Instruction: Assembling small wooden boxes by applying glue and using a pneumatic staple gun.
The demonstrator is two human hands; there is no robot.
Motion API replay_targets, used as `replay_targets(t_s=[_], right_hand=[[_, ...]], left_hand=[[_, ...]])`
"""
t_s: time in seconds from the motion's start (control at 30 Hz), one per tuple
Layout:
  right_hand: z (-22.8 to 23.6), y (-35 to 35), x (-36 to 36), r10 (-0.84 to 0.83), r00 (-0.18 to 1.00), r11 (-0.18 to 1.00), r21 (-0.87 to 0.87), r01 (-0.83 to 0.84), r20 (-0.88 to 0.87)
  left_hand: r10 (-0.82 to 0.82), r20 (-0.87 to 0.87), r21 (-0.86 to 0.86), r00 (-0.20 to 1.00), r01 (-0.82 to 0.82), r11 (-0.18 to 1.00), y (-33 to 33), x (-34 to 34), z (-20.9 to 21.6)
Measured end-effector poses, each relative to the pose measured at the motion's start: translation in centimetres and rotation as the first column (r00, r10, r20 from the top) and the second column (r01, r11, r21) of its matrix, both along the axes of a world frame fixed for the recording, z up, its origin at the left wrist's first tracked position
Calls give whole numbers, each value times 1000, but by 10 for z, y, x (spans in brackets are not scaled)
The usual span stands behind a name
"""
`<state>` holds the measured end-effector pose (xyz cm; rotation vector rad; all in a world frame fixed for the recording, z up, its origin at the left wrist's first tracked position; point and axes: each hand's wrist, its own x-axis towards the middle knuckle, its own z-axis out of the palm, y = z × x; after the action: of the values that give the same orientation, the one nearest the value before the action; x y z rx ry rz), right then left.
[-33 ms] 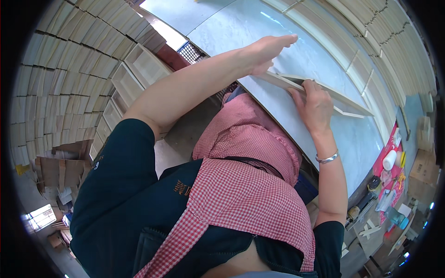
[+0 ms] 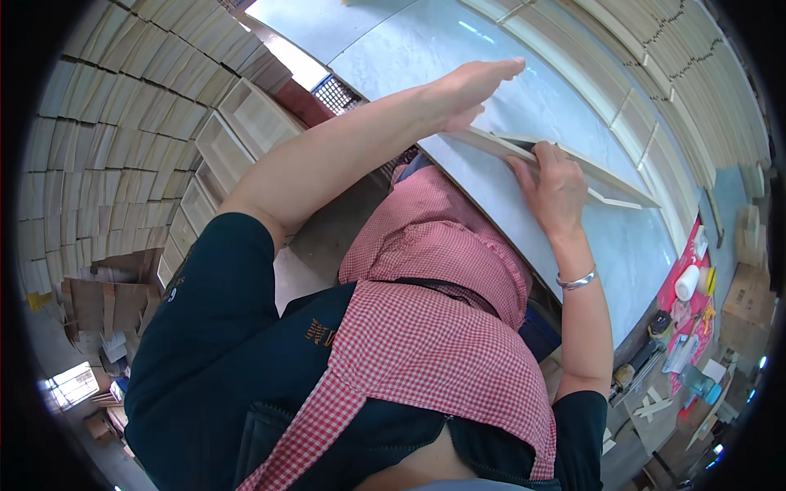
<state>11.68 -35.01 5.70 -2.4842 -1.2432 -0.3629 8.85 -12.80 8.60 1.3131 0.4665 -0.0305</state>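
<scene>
A narrow frame of thin pale wooden boards [image 2: 612,177] rests at an angle on the pale, marbled tabletop [image 2: 565,119], near its front edge. My right hand [image 2: 557,184] is closed round the frame's near board, thumb on the near side and fingers reaching over into the gap between the boards. At the frame's left end is my left hand [image 2: 479,90], its fingers stretched out flat and pointing away to the right, thumb apart below. The heel of that hand hides the frame's end; whether it touches the wood I cannot tell.
Long wooden frames [image 2: 610,110] line the table's far side, with stacked boards behind. More board stacks [image 2: 106,131] and open wooden trays [image 2: 254,114] stand at left. At right are a white bottle [image 2: 688,282], a cardboard box [image 2: 749,307] and small tools on pink cloth.
</scene>
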Motion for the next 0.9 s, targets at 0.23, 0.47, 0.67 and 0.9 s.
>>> replay_targets(t_s=[0.23, 0.47, 0.67, 0.9], right_hand=[[1, -3, -3, 25, 1000, 1000, 10, -25, -18], [5, -28, -7, -1, 998, 999, -52, -2, -56], [6, -54, -14, -53, 995, 997, -61, 48, -83], [6, -92, -26, -119, 988, 992, -55, 114, -101]], left_hand=[[-222, 36, 378, 974, 192, 906, 21, -5, -6], [-496, -143, 698, 857, 442, 563, -3, 10, 4], [-594, -250, 895, 764, 416, 159, -35, 35, -7], [-560, -231, 949, 796, 312, 52, -60, 43, -22]])
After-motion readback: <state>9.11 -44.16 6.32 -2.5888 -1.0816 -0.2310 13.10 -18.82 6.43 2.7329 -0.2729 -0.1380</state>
